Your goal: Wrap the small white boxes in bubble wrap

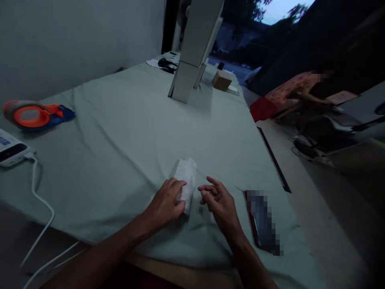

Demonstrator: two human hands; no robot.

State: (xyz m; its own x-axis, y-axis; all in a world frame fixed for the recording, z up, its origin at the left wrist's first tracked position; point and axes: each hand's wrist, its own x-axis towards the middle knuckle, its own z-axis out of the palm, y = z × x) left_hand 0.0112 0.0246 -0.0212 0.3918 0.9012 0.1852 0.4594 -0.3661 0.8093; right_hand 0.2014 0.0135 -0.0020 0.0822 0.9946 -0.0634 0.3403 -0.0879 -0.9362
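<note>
A small white package in bubble wrap (187,176) lies on the pale green cloth (135,136) near the table's front edge. My left hand (167,200) grips it from the left, its thumb and fingers on the wrap. Just right of the package is my right hand (219,202), raised over the cloth with its fingers apart and bent, holding nothing. A phone with a red edge (254,224), partly blurred out, rests to the right of my right hand.
Orange tape in a dispenser (39,115) and a white device (13,150) with a cable sit at the left. Tall pale panels (188,60) stand farther back, near a brown box (221,80). Beyond the right edge a person (300,90) sits.
</note>
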